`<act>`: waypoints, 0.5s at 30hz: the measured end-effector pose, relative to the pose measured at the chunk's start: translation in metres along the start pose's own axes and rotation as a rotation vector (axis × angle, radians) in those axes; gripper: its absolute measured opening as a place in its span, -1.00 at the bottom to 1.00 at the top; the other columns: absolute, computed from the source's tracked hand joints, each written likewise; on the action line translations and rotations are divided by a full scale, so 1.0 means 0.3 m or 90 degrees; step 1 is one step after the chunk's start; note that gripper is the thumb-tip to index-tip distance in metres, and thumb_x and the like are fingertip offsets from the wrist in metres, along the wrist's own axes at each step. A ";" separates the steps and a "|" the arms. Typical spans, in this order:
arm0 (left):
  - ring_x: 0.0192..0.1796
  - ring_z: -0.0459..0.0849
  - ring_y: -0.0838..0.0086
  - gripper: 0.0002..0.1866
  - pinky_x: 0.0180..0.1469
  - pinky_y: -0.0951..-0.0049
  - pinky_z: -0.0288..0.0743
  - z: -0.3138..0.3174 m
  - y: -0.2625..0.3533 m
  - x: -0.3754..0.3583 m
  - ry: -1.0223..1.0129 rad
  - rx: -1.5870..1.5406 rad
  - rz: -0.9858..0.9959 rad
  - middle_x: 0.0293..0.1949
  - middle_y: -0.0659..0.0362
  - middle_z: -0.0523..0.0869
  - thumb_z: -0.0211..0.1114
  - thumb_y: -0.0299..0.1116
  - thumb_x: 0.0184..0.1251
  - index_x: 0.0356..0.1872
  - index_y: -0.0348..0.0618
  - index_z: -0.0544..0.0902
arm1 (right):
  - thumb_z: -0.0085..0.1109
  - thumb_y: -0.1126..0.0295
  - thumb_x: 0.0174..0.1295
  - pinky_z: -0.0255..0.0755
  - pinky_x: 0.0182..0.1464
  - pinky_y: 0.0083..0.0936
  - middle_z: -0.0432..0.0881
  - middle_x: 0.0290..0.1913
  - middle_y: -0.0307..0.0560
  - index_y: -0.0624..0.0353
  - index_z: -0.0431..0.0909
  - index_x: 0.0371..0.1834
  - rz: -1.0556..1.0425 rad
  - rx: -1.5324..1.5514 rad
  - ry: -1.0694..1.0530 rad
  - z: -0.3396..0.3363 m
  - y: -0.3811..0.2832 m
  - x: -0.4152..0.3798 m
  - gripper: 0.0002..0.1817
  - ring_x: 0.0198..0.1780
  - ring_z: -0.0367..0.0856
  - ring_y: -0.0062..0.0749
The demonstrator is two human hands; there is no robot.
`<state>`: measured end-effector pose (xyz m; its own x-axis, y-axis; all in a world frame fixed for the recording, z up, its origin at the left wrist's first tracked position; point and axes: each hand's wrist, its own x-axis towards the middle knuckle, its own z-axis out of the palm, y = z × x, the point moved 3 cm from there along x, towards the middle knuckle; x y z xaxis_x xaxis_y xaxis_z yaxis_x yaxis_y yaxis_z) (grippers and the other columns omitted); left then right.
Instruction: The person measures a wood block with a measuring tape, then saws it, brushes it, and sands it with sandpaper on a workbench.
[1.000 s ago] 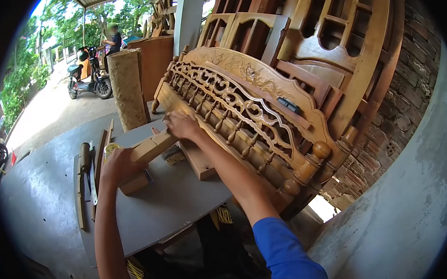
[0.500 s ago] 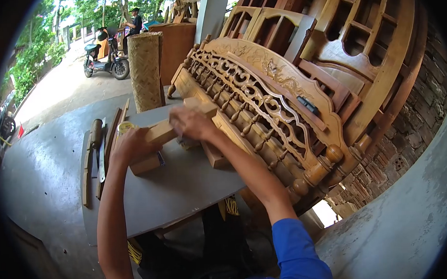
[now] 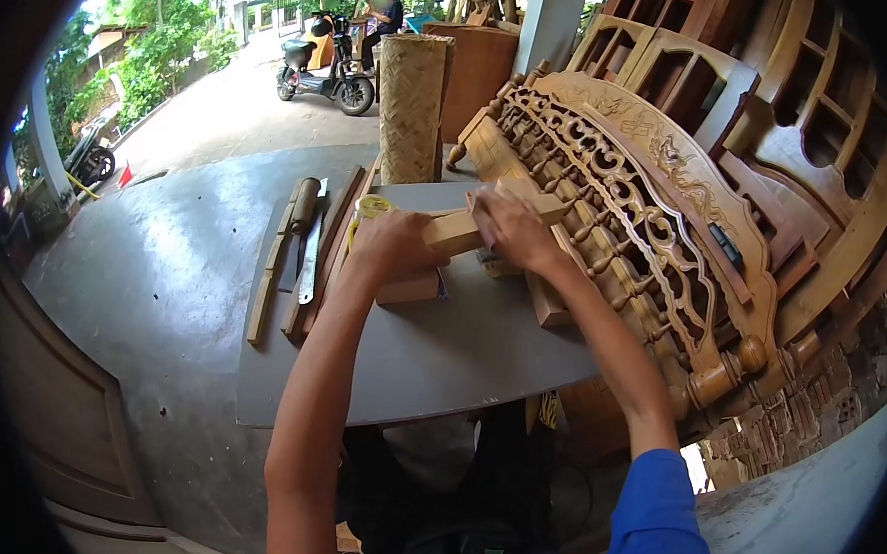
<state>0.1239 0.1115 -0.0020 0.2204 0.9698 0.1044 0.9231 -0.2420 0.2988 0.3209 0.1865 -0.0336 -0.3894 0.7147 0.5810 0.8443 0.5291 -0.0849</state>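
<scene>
A pale wooden piece (image 3: 453, 233) lies crosswise over the grey table (image 3: 408, 368). My left hand (image 3: 394, 241) is wrapped round its left end. On the piece's right part rests my right hand (image 3: 511, 227), slightly blurred, its fingers bent together; whether something small is under them I cannot make out. Below my left hand sits a wooden block (image 3: 408, 286). Another wooden block (image 3: 552, 304) stands under the right end of the piece. A roll of yellow tape (image 3: 372, 205) is just behind my left hand.
Left on the table are a saw (image 3: 310, 263), a round-handled tool (image 3: 306, 202) and wooden strips (image 3: 266, 295). A woven roll (image 3: 411, 110) stands behind. Carved furniture panels (image 3: 618, 190) lean at the right. Farther back are a scooter (image 3: 328, 74) and a person (image 3: 387, 24).
The view has swung left, so everything appears farther right. My left hand still grips the wooden piece, and my right hand remains on its right part.
</scene>
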 end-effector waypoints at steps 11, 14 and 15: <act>-0.16 0.62 0.23 -0.48 -0.09 0.30 0.45 0.018 -0.011 -0.008 0.016 0.017 0.049 -0.28 0.02 0.65 0.35 0.06 -0.23 -0.24 -0.08 0.62 | -0.29 0.26 0.27 0.18 0.16 -0.17 0.50 -0.05 0.08 0.17 0.37 -0.07 0.139 0.090 -0.197 -0.070 -0.026 0.000 -0.69 0.02 0.48 -0.12; -0.17 0.62 0.22 -0.48 -0.09 0.28 0.45 -0.009 -0.008 0.008 0.015 0.009 0.037 -0.28 0.02 0.66 0.35 0.05 -0.23 -0.24 -0.09 0.62 | -0.25 0.21 0.21 0.20 0.14 -0.21 0.52 -0.04 0.07 0.13 0.37 -0.07 0.289 0.053 -0.136 -0.030 0.033 0.079 -0.67 0.05 0.46 -0.09; -0.16 0.62 0.22 -0.47 -0.09 0.28 0.45 -0.001 -0.023 0.021 0.012 0.007 0.035 -0.27 0.02 0.66 0.35 0.05 -0.23 -0.23 -0.09 0.62 | -0.23 0.20 0.19 0.21 0.13 -0.23 0.53 -0.04 0.07 0.12 0.37 -0.07 0.344 0.033 -0.120 -0.019 0.053 0.080 -0.66 0.06 0.46 -0.08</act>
<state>0.1189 0.1191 -0.0031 0.2658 0.9541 0.1380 0.9129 -0.2951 0.2822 0.3272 0.2093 -0.0164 0.0294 0.9565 0.2903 0.9243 0.0845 -0.3721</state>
